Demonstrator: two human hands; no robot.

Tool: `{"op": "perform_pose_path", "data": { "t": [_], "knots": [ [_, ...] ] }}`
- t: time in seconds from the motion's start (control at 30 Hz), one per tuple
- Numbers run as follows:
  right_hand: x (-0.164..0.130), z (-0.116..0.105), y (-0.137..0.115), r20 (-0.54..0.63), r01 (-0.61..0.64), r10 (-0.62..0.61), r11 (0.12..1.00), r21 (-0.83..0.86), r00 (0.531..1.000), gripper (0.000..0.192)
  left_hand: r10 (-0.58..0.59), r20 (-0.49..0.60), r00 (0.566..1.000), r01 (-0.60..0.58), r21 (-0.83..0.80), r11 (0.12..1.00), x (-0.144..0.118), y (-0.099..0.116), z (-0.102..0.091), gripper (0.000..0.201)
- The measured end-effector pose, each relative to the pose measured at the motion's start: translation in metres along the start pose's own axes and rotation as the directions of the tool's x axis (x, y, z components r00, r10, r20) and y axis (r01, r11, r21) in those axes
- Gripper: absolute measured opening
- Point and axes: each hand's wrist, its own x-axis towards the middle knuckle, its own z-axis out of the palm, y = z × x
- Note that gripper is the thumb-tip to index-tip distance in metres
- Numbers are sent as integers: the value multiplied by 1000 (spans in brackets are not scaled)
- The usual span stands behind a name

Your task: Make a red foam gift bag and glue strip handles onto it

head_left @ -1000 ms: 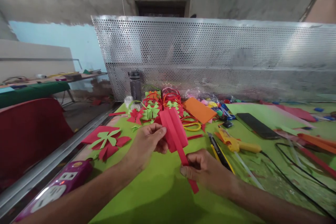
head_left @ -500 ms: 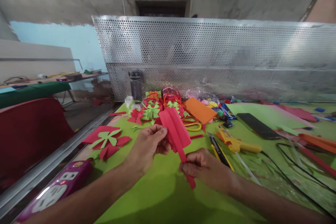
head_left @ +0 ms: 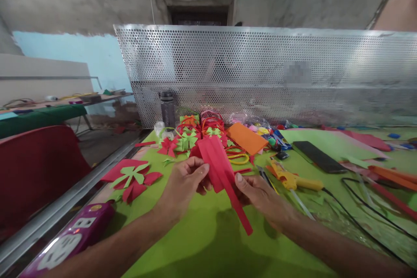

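Observation:
My left hand [head_left: 189,178] pinches the left side of a folded red paper piece [head_left: 215,160], thumb in front and fingers curled behind. A long narrow red paper strip [head_left: 239,210] runs down from the piece towards me, its lower end free. On the right edge, my right hand [head_left: 260,191] grips the same red paper, its thumb at the edge and its other fingers partly hidden behind. Both hands hold the paper above the green table cover [head_left: 195,243]. Just beyond it lie small red and green paper flower shapes [head_left: 187,139].
A yellow glue gun [head_left: 289,178] and a partly hidden utility knife [head_left: 267,178] lie to the right, with a black phone [head_left: 319,156] beyond. Yellow-handled scissors [head_left: 239,158] and an orange paper [head_left: 246,138] lie ahead. At left are a purple power strip [head_left: 74,234] and red-green paper cutouts [head_left: 132,176].
My right hand has moved up from the strip to the paper's right edge. The strip's lower end now hangs free and points further right. My left hand keeps its pinch.

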Motion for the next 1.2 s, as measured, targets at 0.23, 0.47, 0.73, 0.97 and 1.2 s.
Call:
{"op": "perform_pose_path", "data": {
  "t": [0.23, 0.47, 0.73, 0.97, 1.2],
  "knots": [
    [-4, -1, -7, 20, 12, -10, 989, -150, 1000, 57, -31, -9, 999, 30, -114, 993, 1, 3, 2, 23],
    [-5, -2, -13, -134, 19, -19, 1000, -2, 991, 50, -65, 56, 996, 74, -186, 980, -2, -5, 5, 27],
    [2, -8, -12, -165, -67, 137, 926, 371, 977, 45, -137, 141, 980, 167, -229, 959, -9, -8, 11, 25],
    [3, -7, -10, -184, -70, 162, 903, 425, 970, 42, -97, 213, 972, 173, -377, 910, -9, -8, 12, 28],
    [-1, -4, -13, -173, -27, 57, 984, 176, 983, 41, -194, 96, 976, 216, -464, 859, -6, -5, 15, 23]
  ]
}}
